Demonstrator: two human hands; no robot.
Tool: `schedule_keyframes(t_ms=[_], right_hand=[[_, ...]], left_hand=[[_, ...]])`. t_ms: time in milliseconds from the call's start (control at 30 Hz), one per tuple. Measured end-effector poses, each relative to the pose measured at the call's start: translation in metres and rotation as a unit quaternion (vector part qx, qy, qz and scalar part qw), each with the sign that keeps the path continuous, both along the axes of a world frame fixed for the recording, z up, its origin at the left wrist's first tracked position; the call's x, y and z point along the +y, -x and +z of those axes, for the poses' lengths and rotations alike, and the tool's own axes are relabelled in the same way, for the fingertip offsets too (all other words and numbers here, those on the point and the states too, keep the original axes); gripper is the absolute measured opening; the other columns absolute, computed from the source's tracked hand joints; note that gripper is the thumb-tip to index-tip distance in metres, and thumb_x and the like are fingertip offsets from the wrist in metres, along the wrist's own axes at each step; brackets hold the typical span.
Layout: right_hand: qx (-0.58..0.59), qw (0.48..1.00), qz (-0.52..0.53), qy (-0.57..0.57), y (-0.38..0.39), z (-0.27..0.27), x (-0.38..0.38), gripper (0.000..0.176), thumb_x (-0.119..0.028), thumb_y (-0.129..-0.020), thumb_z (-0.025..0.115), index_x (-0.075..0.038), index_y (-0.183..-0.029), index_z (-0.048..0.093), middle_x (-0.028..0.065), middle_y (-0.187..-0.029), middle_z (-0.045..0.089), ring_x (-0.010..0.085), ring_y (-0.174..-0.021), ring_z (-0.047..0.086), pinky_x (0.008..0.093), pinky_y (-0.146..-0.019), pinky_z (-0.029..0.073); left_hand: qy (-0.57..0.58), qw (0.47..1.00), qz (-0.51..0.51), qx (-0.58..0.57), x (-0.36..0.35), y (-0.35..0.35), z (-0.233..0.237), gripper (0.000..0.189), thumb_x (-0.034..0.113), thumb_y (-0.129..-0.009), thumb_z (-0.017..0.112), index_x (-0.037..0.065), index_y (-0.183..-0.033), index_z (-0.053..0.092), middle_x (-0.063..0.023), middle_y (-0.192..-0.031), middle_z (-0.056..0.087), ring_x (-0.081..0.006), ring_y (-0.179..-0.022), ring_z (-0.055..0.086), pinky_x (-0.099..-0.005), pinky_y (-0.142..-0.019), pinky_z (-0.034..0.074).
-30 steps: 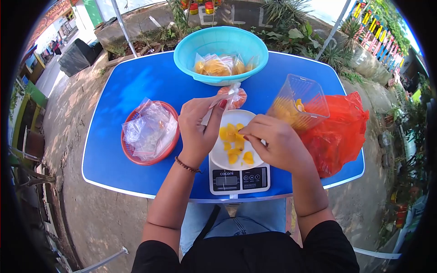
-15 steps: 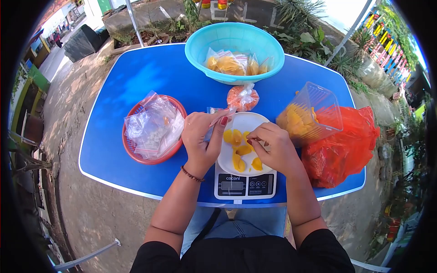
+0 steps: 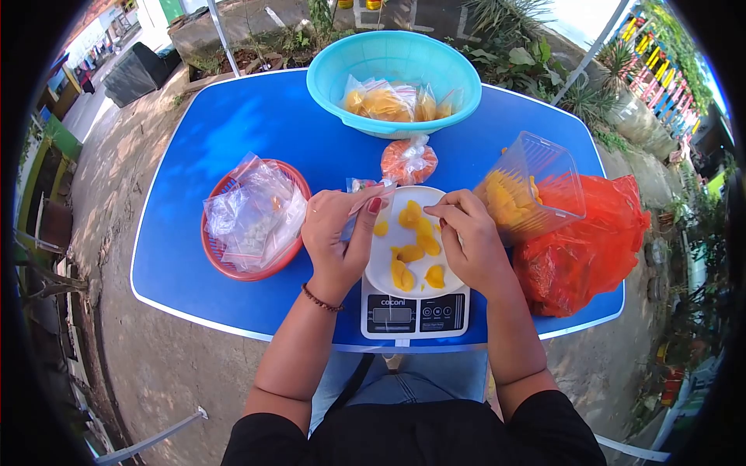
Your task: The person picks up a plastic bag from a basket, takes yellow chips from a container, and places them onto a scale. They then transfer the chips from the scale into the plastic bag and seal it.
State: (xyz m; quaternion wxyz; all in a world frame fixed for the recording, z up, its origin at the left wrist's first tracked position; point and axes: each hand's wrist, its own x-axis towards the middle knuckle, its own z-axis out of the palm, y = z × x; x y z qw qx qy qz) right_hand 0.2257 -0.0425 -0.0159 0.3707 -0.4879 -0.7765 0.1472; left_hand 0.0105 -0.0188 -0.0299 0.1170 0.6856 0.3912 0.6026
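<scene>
My left hand [image 3: 332, 234] is closed on a small clear plastic bag [image 3: 374, 194], pinched between thumb and fingers at the plate's left side. My right hand [image 3: 475, 239] is over the plate's right edge, its fingertips drawn together; whatever they hold, if anything, is too small to make out. Between the hands a white plate [image 3: 379, 268] carries several soft yellow pieces [image 3: 410, 252], which look like fruit. Under the plate sits a white kitchen scale [image 3: 416, 314] with a dark display panel.
To the left, a red basket [image 3: 287, 262] holds clear plastic bags. A turquoise basin [image 3: 392, 62] with filled bags stands at the back, behind a knotted bag of orange bits [image 3: 408, 161]. At right, a tilted clear container [image 3: 556, 175] of yellow pieces leans by a red plastic bag [image 3: 583, 248].
My right hand has risen slightly from the middle of the plate toward its upper right edge. Some yellow pieces lie differently. My left hand still grips the bag. The whole view has shifted a little.
</scene>
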Motion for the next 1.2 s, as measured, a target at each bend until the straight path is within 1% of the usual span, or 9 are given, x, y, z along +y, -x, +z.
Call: schedule_keyframes(t_ms=[300, 400, 500, 600, 700, 800, 900, 1000, 1200], right_hand=[[-0.075, 0.997, -0.030, 0.021, 0.006, 0.002, -0.006, 0.036, 0.001, -0.075, 0.063, -0.005, -0.109, 0.071, 0.0112, -0.112, 0.055, 0.0291, -0.096, 0.055, 0.0394, -0.085, 0.048], [-0.121, 0.991, 0.013, -0.057, 0.020, 0.012, -0.009, 0.038, -0.004, -0.078, 0.063, -0.011, -0.115, 0.071, 0.0118, -0.121, 0.054, 0.0311, -0.103, 0.052, 0.0419, -0.091, 0.045], [-0.178, 0.979, 0.042, -0.087, 0.028, 0.009, -0.013, 0.039, -0.009, -0.081, 0.063, -0.014, -0.119, 0.070, 0.0132, -0.127, 0.052, 0.0325, -0.108, 0.050, 0.0443, -0.095, 0.042], [-0.188, 0.979, 0.006, -0.075, 0.024, 0.005, -0.011, 0.040, -0.008, -0.082, 0.064, -0.013, -0.121, 0.069, 0.0146, -0.130, 0.050, 0.0330, -0.111, 0.049, 0.0421, -0.094, 0.043], [-0.071, 0.996, -0.023, -0.046, 0.015, 0.007, -0.005, 0.037, -0.004, -0.081, 0.064, -0.009, -0.117, 0.070, 0.0148, -0.122, 0.055, 0.0295, -0.108, 0.053, 0.0385, -0.089, 0.046], [0.086, 0.993, 0.025, 0.071, -0.004, 0.014, -0.004, 0.028, 0.001, -0.077, 0.063, -0.005, -0.103, 0.072, 0.0128, -0.110, 0.059, 0.0250, -0.098, 0.057, 0.0355, -0.083, 0.049], [0.016, 0.997, 0.062, 0.050, -0.012, 0.016, -0.007, 0.019, 0.002, -0.074, 0.061, -0.002, -0.089, 0.073, 0.0103, -0.102, 0.060, 0.0238, -0.091, 0.058, 0.0352, -0.077, 0.050], [-0.090, 0.990, 0.090, 0.056, -0.013, 0.020, -0.009, 0.020, 0.002, -0.073, 0.062, -0.002, -0.087, 0.075, 0.0094, -0.103, 0.059, 0.0254, -0.097, 0.058, 0.0357, -0.079, 0.051], [-0.096, 0.995, 0.008, 0.005, 0.005, 0.008, -0.008, 0.029, 0.001, -0.072, 0.062, -0.006, -0.095, 0.077, 0.0078, -0.106, 0.058, 0.0255, -0.099, 0.057, 0.0363, -0.081, 0.052]], left_hand=[[0.010, 0.998, 0.012, -0.062, 0.000, -0.001, 0.000, 0.013, 0.009, -0.091, 0.068, 0.005, -0.102, 0.075, -0.0042, -0.082, 0.074, -0.0184, -0.074, 0.063, -0.0315, -0.076, 0.045], [0.040, 0.995, 0.004, -0.086, 0.000, 0.001, -0.003, 0.013, 0.009, -0.092, 0.068, 0.005, -0.103, 0.075, -0.0051, -0.084, 0.075, -0.0187, -0.076, 0.064, -0.0312, -0.077, 0.046], [0.018, 0.999, 0.000, -0.027, -0.001, 0.004, -0.002, 0.017, 0.010, -0.098, 0.062, 0.001, -0.108, 0.072, -0.0081, -0.089, 0.073, -0.0115, -0.081, 0.066, -0.0240, -0.073, 0.049], [0.023, 0.999, -0.001, -0.030, 0.000, 0.004, -0.004, 0.017, 0.010, -0.098, 0.062, 0.001, -0.108, 0.072, -0.0078, -0.089, 0.073, -0.0111, -0.080, 0.065, -0.0237, -0.072, 0.049], [0.017, 0.999, -0.015, -0.038, 0.001, 0.002, -0.004, 0.017, 0.010, -0.097, 0.063, 0.001, -0.108, 0.073, -0.0071, -0.087, 0.073, -0.0112, -0.078, 0.064, -0.0245, -0.071, 0.048], [0.000, 1.000, -0.017, 0.005, -0.001, 0.002, -0.001, 0.017, 0.010, -0.097, 0.063, 0.002, -0.108, 0.073, -0.0062, -0.086, 0.074, -0.0127, -0.075, 0.062, -0.0264, -0.070, 0.047], [-0.017, 0.999, -0.013, 0.030, -0.002, 0.001, -0.001, 0.017, 0.010, -0.096, 0.064, 0.003, -0.107, 0.074, -0.0057, -0.084, 0.074, -0.0147, -0.073, 0.061, -0.0280, -0.070, 0.046], [-0.015, 0.999, -0.010, 0.029, -0.001, 0.000, -0.001, 0.016, 0.010, -0.096, 0.064, 0.002, -0.106, 0.074, -0.0055, -0.084, 0.074, -0.0151, -0.073, 0.061, -0.0285, -0.071, 0.045], [-0.001, 1.000, -0.016, 0.015, -0.002, 0.000, -0.002, 0.016, 0.010, -0.095, 0.064, 0.002, -0.106, 0.074, -0.0056, -0.085, 0.074, -0.0151, -0.074, 0.061, -0.0282, -0.072, 0.045]])
